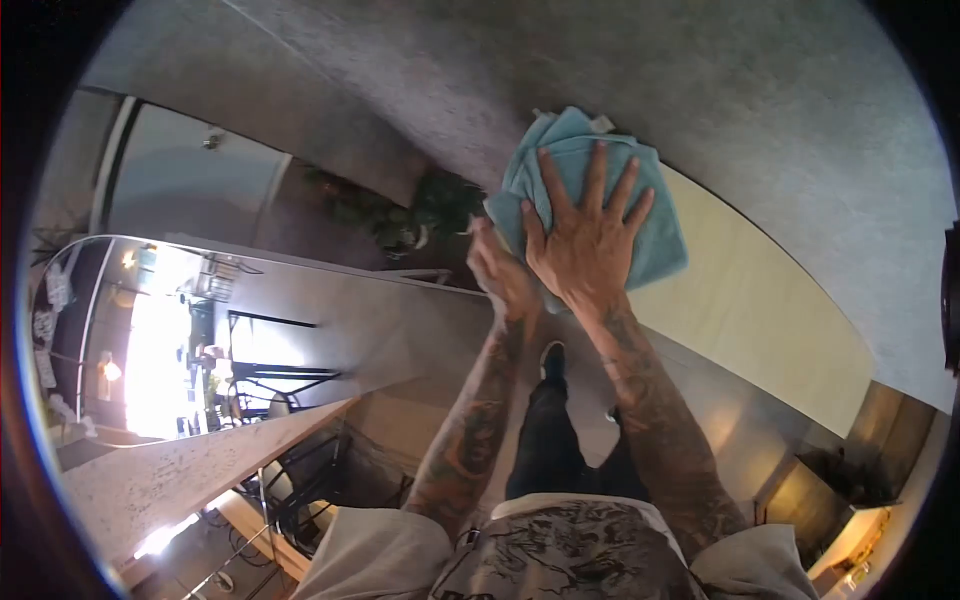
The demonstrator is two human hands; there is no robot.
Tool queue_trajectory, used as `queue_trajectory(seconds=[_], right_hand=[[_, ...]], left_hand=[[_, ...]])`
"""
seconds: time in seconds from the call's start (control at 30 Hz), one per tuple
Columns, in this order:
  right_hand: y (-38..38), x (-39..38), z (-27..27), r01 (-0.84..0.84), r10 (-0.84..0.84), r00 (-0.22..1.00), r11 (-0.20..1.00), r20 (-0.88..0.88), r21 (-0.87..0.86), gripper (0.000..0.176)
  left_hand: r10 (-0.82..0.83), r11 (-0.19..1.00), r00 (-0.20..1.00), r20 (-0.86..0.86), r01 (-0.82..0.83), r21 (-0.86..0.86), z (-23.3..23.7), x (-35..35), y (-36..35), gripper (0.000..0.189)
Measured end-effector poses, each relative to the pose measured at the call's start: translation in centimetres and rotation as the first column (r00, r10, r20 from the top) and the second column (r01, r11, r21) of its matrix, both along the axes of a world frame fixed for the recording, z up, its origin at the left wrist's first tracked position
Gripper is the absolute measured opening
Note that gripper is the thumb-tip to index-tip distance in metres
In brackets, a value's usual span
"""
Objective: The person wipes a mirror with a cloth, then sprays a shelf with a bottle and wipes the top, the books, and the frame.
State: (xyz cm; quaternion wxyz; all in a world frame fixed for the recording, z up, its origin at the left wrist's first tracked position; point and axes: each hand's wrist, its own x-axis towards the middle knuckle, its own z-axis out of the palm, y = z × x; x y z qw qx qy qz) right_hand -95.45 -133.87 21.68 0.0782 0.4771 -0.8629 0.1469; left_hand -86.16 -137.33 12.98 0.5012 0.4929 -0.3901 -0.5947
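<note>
My right hand (590,235) lies flat on a folded light-blue cloth (655,240), its fingers spread and pressing down. The cloth rests on the left end of a pale, curved-edged shelf or tabletop (755,300) set against a grey wall. Beside that end, at the cloth's left edge, my left hand (500,275) is cupped and seems open, with its fingers pointing up. Some of its fingers are turned away, and I see nothing held in them. Whether it touches the cloth cannot be told.
Grey textured wall (760,110) rises behind the surface. Left of my hands are a green plant (445,200), a white door (190,190) and a large mirror (280,330). Stools or chairs (310,460) stand at lower left; a wooden box-like piece (820,505) is at lower right.
</note>
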Motion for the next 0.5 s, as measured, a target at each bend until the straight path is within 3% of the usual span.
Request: queue_trajectory(seconds=[0.03,0.07,0.1,0.13,0.17,0.23,0.3,0.37,0.5], right_hand=[[-0.6,0.6,0.0,-0.135,0.135,0.991,0.99,-0.007,-0.04,0.057],[-0.9,1.1,0.3,-0.143,0.144,0.989,0.987,0.008,-0.067,0.057],[-1.1,1.3,0.7,-0.264,0.265,0.964,0.964,0.04,-0.013,0.056],[-1.0,1.2,1.1,-0.381,0.377,0.923,0.924,0.072,0.04,0.054],[-0.7,1.2,1.4,-0.387,0.385,0.92,0.922,0.07,0.017,0.054],[-0.3,0.8,1.6,-0.578,0.569,0.814,0.813,0.121,0.071,0.054],[0.3,0.3,1.9,-0.625,0.618,0.779,0.779,0.106,0.053,0.056],[1.7,-0.4,1.7,-0.659,0.652,0.751,0.751,0.104,0.044,0.059],[5.7,-2.2,2.4,-0.693,0.687,0.72,0.719,0.099,0.053,0.073]], left_hand=[[0.012,1.0,0.999,0.049,-0.013,0.005,-0.7,0.3,-0.2,0.064],[0.023,1.0,0.997,0.068,-0.022,-0.02,-0.3,0.6,-0.2,0.064],[0.027,0.997,0.979,-0.204,-0.013,0.071,0.1,0.7,0.0,0.063],[0.046,0.988,0.885,-0.463,0.029,0.154,0.6,0.8,0.1,0.062],[0.042,0.991,0.888,-0.458,0.021,0.132,1.2,1.1,0.1,0.062],[-0.016,0.991,0.723,-0.691,0.102,0.085,2.6,1.3,-0.2,0.069],[0.06,0.994,0.729,-0.682,0.02,0.108,5.1,0.7,0.2,0.07],[-0.017,0.997,0.615,-0.788,0.067,0.031,4.2,0.9,0.0,0.071],[-0.107,0.98,0.638,-0.762,0.196,0.027,3.0,0.5,-0.6,0.076]])
